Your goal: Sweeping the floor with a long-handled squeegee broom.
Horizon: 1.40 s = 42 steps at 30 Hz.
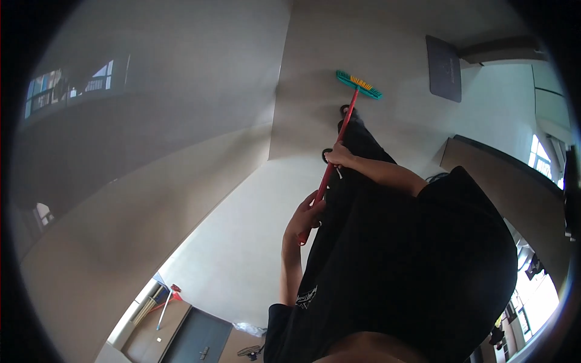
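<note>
A push broom (347, 121) with a red handle stretches ahead of me. Its wide head (359, 85) has teal and yellow bristles and is at the grey floor; whether it touches cannot be told. My left hand (304, 219) is closed around the handle close to its near end. Further along the handle, toward the head, my right hand (340, 155) grips it with fingers wrapped round. The handle slants across in front of my dark trousers (363, 139), and one foot shows just short of the broom head.
A glossy pale wall (181, 121) runs along the left. A dark grey mat (445, 69) lies at the far right, with a brown panelled piece of furniture (502, 175) nearer. At the lower left are a grey door (198, 336) and several long-handled tools (162, 305).
</note>
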### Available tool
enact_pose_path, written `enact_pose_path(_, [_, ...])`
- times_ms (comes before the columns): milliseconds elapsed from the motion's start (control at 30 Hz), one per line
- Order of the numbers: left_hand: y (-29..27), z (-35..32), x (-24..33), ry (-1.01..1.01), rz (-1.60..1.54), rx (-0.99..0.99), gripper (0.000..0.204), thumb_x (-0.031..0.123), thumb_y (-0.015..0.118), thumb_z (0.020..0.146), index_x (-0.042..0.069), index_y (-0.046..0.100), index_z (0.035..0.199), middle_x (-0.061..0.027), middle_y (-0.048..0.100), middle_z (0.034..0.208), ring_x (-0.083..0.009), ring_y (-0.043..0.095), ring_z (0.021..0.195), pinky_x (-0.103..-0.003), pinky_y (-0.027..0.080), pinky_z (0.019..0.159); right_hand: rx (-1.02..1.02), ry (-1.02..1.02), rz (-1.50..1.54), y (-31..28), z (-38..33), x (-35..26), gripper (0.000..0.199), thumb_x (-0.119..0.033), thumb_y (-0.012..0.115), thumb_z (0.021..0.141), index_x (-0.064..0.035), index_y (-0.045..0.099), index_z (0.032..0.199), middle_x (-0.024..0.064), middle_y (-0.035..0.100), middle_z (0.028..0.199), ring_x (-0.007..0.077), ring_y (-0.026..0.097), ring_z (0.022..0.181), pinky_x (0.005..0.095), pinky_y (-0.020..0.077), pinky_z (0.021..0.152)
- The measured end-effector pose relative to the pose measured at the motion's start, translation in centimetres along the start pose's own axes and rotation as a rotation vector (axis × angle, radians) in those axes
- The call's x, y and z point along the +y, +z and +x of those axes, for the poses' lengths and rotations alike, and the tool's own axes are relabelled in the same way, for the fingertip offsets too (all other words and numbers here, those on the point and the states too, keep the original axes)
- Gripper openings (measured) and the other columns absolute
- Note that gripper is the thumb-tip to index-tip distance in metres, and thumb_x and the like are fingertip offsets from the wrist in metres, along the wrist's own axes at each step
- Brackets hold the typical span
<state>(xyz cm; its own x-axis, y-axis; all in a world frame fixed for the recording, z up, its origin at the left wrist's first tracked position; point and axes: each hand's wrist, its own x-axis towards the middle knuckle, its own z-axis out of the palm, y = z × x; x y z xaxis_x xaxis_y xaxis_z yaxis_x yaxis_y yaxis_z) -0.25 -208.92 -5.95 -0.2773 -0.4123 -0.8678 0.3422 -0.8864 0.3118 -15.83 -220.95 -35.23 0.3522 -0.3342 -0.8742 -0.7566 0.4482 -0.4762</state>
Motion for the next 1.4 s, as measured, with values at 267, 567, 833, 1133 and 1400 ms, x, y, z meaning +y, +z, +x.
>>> enact_pose_path(267, [0.6,6.5,8.7,0.224,0.241,0.013,0.060,0.020,0.062,0.086,0.008,0.031,0.137,0.0022,0.049,0.070,-0.0053,0.040,0.049,-0.021,0.034,0.042,0.719,-0.026,0.434,-7.2,-3.6,-13.0,0.064,-0.018,0.067,0.062,-0.0020,0.048,0.120,0.0120,0.062,0.080,0.0205,0.062,0.063,0.0316,0.0501,0.054])
enact_pose_path(567, [-0.5,19.9,18.9,0.337,-0.111,-0.102,0.044,0.013,0.059,0.087,0.013,0.038,0.126,0.0023,0.046,0.070,-0.0045,0.043,0.047,-0.021,0.037,0.039,0.841,-0.142,0.943,-17.5,8.0,-20.1,0.056,-0.011,0.065,0.067,-0.0082,0.049,0.121,0.0035,0.053,0.067,0.0168,0.054,0.057,0.0320,0.0454,0.050])
enact_pose_path(833, [-10.1,25.9,20.6,0.167,-0.129,0.107,0.025,0.040,0.049,0.093,0.015,0.046,0.089,0.0035,0.042,0.067,-0.0024,0.036,0.044,-0.018,0.031,0.035,0.156,-0.084,0.516,-16.1,14.2,-20.8,0.024,-0.017,0.058,0.076,-0.0093,0.063,0.098,0.0096,0.064,0.087,0.0220,0.064,0.076,0.0350,0.0518,0.065])
enact_pose_path(1133, [-10.1,20.1,18.0,0.070,-0.417,-0.117,0.023,0.036,0.053,0.092,0.013,0.049,0.095,0.0031,0.045,0.070,-0.0037,0.040,0.050,-0.018,0.032,0.040,0.660,-0.522,-0.279,-9.0,13.8,-12.1,0.030,-0.021,0.057,0.080,-0.0100,0.059,0.108,0.0127,0.066,0.088,0.0300,0.065,0.078,0.0418,0.0521,0.072])
enact_pose_path(1400, [-7.6,11.9,12.0,0.034,-0.713,-0.308,0.019,0.024,0.053,0.093,0.006,0.047,0.095,-0.0021,0.048,0.074,-0.0068,0.046,0.056,-0.020,0.043,0.052,0.887,-0.796,-0.387,-0.2,-1.4,-15.1,0.071,-0.023,0.071,0.066,-0.0001,0.041,0.126,0.0205,0.036,0.132,0.0360,0.034,0.123,0.0396,0.0293,0.105])
